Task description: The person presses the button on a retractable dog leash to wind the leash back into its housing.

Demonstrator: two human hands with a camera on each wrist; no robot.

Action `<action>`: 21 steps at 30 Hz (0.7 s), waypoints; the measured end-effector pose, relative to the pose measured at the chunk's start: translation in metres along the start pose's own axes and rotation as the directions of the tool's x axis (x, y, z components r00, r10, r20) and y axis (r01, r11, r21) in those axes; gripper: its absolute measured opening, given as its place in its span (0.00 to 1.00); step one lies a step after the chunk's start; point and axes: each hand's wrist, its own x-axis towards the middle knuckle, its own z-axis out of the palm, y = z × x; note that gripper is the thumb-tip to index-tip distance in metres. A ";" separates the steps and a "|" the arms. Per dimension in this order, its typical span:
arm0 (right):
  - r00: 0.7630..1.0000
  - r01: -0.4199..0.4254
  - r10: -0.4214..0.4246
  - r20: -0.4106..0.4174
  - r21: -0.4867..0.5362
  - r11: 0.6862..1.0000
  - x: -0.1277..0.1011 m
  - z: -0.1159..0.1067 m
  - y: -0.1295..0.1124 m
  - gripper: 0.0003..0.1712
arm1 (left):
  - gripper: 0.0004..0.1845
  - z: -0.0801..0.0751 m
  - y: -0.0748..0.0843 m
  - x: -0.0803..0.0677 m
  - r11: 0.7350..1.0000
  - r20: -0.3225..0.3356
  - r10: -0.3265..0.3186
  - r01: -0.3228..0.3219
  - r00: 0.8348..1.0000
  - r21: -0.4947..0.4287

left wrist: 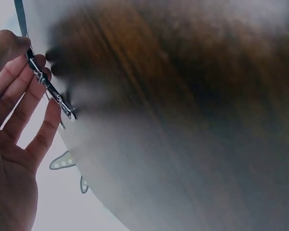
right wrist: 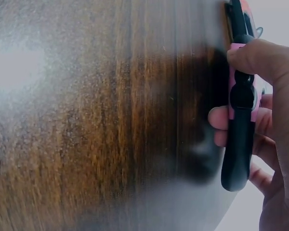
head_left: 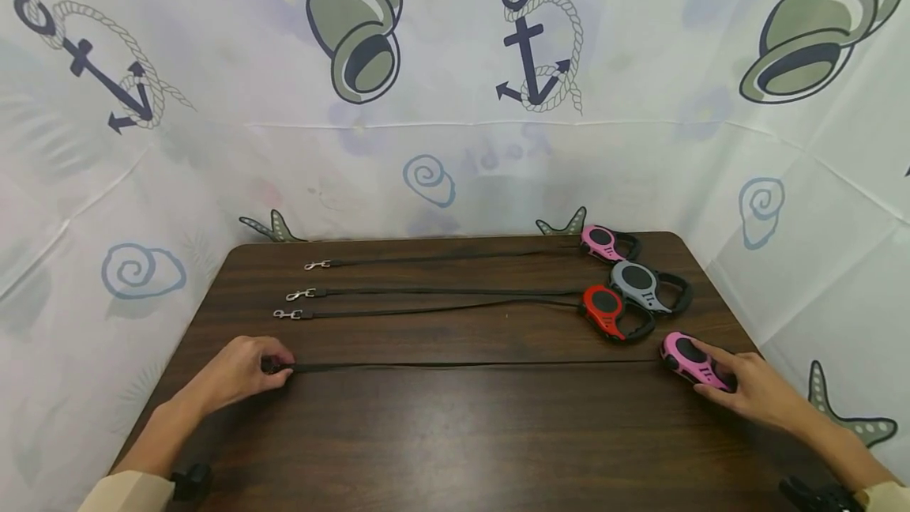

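My left hand (head_left: 245, 370) pinches the metal clip end (left wrist: 50, 89) of a retractable dog leash at the left of the table. From there the thin black cord (head_left: 455, 364) runs straight across to a pink and black leash handle (head_left: 695, 360). My right hand (head_left: 757, 385) grips that handle, thumb on one side and fingers curled around the other, as the right wrist view shows. Behind it lie a red leash (head_left: 603, 302), a grey leash (head_left: 635, 277) and another pink leash (head_left: 599, 239), their cords drawn out leftward to silver clips (head_left: 287, 314).
The dark wooden table (head_left: 455, 441) has rounded back corners. A pale cloth (head_left: 455, 180) printed with anchors, shells and starfish hangs behind it and along both sides.
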 end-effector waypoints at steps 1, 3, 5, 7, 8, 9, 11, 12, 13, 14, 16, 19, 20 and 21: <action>1.000 -0.015 0.015 0.012 0.007 1.000 0.000 -0.001 0.000 0.42 | 0.14 -0.001 0.000 0.000 1.000 0.008 -0.022 0.022 1.000 -0.012; 0.998 -0.055 0.054 0.043 0.017 0.998 0.000 -0.002 0.001 0.42 | 0.13 -0.003 0.002 0.000 0.997 0.029 -0.066 0.067 0.997 -0.028; 0.994 -0.093 0.091 0.062 0.028 0.995 0.000 -0.004 0.001 0.40 | 0.11 -0.005 0.003 0.001 0.994 0.052 -0.101 0.102 0.994 -0.025; 0.989 -0.130 0.126 0.075 0.053 0.990 0.001 -0.006 0.000 0.38 | 0.10 -0.007 0.004 0.003 0.992 0.070 -0.125 0.127 0.990 -0.021; 0.986 -0.151 0.146 0.080 0.068 0.986 0.002 -0.008 -0.001 0.36 | 0.10 -0.007 0.005 0.003 0.990 0.077 -0.135 0.137 0.988 -0.018; 0.984 -0.166 0.160 0.075 0.086 0.982 0.003 -0.009 -0.002 0.35 | 0.10 -0.008 0.005 0.004 0.990 0.082 -0.140 0.142 0.987 -0.015; 0.978 -0.202 0.194 0.073 0.116 0.973 0.006 -0.013 -0.003 0.32 | 0.10 -0.008 0.006 0.004 0.990 0.083 -0.140 0.142 0.987 -0.014; 0.975 -0.220 0.212 0.073 0.126 0.967 0.007 -0.015 -0.004 0.30 | 0.10 -0.008 0.005 0.004 0.990 0.078 -0.135 0.137 0.988 -0.019; 0.971 -0.236 0.229 0.071 0.127 0.963 0.008 -0.017 -0.005 0.29 | 0.10 -0.008 0.005 0.004 0.991 0.072 -0.127 0.129 0.989 -0.021; 0.967 -0.251 0.244 0.071 0.128 0.960 0.009 -0.019 -0.005 0.28 | 0.10 -0.008 0.004 0.004 0.993 0.063 -0.115 0.116 0.991 -0.023; 0.963 -0.267 0.261 0.061 0.142 0.953 0.011 -0.022 -0.006 0.25 | 0.11 -0.007 0.003 0.004 0.996 0.046 -0.087 0.088 0.995 -0.028; 0.959 -0.284 0.279 0.054 0.159 0.946 0.013 -0.026 -0.006 0.23 | 0.12 -0.007 0.003 0.005 0.998 0.029 -0.058 0.059 0.998 -0.037; 0.956 -0.293 0.288 0.055 0.172 0.941 0.014 -0.027 -0.006 0.22 | 0.12 -0.008 0.003 0.005 0.997 0.030 -0.055 0.056 0.998 -0.045; 0.953 -0.304 0.299 0.055 0.183 0.935 0.014 -0.028 -0.006 0.21 | 0.12 -0.008 0.002 0.005 0.997 0.030 -0.051 0.053 0.998 -0.048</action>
